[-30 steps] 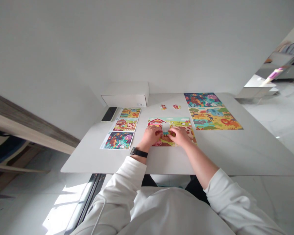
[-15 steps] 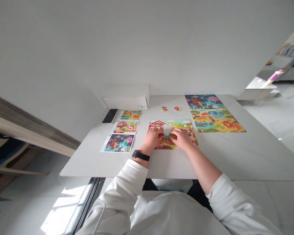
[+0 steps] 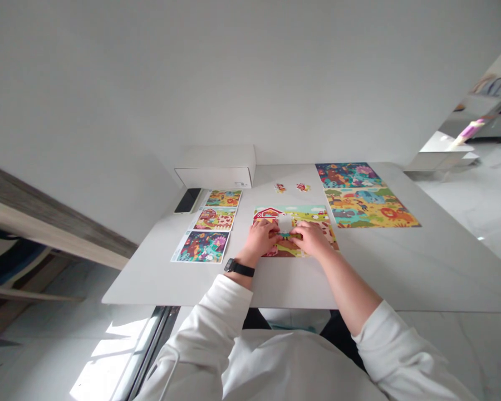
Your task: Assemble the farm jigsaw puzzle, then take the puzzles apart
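A farm jigsaw puzzle point(image 3: 328, 236) with a red barn lies flat on the table in front of me. A white gap shows at its middle, between my hands. My left hand point(image 3: 262, 239) is closed, its thumb and fingers on the left side of a small puzzle piece point(image 3: 284, 236) with some teal on it. From the right, my right hand point(image 3: 311, 238) pinches the same piece. My fingers cover much of it, so its outline is hard to make out. Beyond the puzzle lie two loose puzzle pieces, one on the left point(image 3: 279, 188) and one on the right point(image 3: 303, 187).
Three small picture cards stand in a column at left, the nearest a dark forest scene point(image 3: 203, 247). Behind them are a phone point(image 3: 187, 200) and a white box point(image 3: 212, 177). At right lie a forest puzzle point(image 3: 348, 175) and a safari puzzle point(image 3: 371, 207) on the white table point(image 3: 401, 267).
Both hands stay at the puzzle's middle, with only slight finger movement around the piece. The view has shifted very slightly.
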A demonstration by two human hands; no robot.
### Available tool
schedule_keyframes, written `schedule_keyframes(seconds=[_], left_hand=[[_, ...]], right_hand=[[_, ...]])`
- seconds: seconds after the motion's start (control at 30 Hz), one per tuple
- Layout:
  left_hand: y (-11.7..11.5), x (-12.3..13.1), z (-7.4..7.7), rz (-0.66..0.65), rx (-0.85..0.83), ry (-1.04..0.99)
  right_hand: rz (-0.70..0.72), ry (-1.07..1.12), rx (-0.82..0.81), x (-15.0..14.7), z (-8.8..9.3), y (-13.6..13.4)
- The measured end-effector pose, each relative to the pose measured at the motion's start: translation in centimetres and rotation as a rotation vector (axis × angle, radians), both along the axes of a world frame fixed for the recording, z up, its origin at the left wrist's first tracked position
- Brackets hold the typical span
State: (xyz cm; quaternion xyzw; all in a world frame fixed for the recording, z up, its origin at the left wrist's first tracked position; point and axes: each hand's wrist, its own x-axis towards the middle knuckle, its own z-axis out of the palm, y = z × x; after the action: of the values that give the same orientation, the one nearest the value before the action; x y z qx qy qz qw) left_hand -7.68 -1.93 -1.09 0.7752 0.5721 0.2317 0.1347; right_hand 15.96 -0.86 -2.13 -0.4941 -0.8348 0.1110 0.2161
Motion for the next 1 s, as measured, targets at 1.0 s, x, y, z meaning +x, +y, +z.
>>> schedule_keyframes(seconds=[1.0], left_hand=[[3.4,-1.8,3.1,0.043,-0.059,-0.19]], right_hand=[[-0.036,0.29,-0.077,1.4,1.3,2.1]])
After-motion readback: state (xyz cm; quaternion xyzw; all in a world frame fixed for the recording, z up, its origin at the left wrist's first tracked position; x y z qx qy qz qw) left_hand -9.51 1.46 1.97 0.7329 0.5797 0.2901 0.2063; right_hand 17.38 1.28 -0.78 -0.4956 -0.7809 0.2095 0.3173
